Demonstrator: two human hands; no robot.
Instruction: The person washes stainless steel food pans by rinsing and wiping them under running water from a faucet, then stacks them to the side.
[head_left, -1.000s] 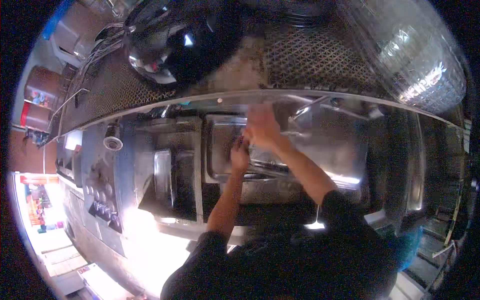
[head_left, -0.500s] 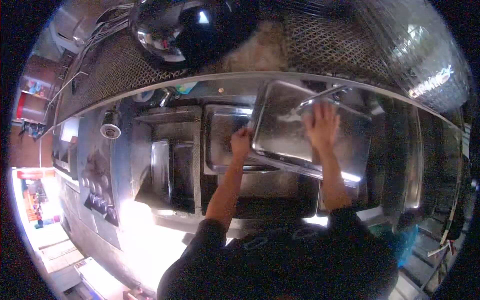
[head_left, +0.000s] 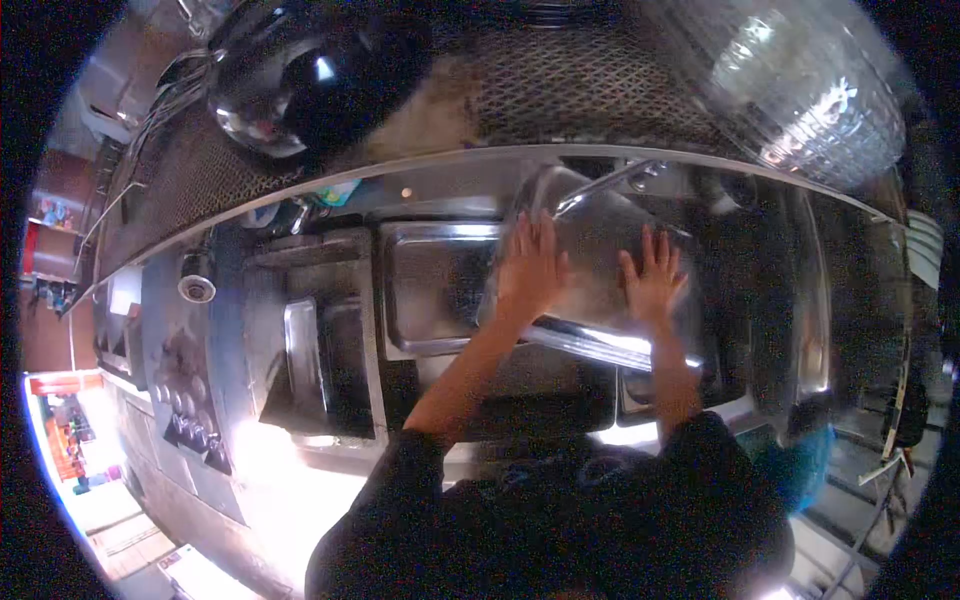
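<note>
A large metal tray (head_left: 595, 260) lies tilted in the sink area, its bright lower rim running below both hands. My left hand (head_left: 533, 270) rests flat on the left part of this tray, fingers spread and pointing up. On its right part lies my right hand (head_left: 655, 278), fingers also spread. Just left of my left hand sits another shallow metal pan (head_left: 430, 290), partly under the large tray. A faucet (head_left: 605, 190) reaches over the top of the large tray.
Further left is a sink basin (head_left: 345, 350) holding a metal container (head_left: 303, 345). A mesh shelf (head_left: 570, 90) spans the top, bearing a black shiny bowl (head_left: 310, 90) and a stack of clear, wrapped items (head_left: 810, 110). A metal cup (head_left: 197, 285) stands at left.
My left hand has opened and moved right and up from the tray's left edge onto its surface. My right hand stays spread on the tray, slightly lower. The view has shifted slightly.
</note>
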